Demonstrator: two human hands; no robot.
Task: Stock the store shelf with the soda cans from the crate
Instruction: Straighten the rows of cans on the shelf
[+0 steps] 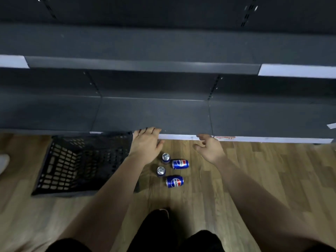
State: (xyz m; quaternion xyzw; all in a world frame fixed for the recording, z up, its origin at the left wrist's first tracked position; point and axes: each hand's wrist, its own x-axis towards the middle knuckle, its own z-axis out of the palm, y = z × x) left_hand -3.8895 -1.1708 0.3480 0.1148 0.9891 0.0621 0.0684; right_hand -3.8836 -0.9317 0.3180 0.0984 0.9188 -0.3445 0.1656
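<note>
I've got both hands empty, left hand [145,142] fingers relaxed, right hand [211,148] loosely curled, near the shelf [154,115] lip; four cans [180,164] lie on the floor [254,170] beside the tipped crate [72,166], probably staged for grabbing.

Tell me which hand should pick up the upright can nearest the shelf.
Probably the left hand: it holds nothing, and it looks closest to that upright can. The right hand, also holding nothing, is farther off, beyond the lying can.
</note>
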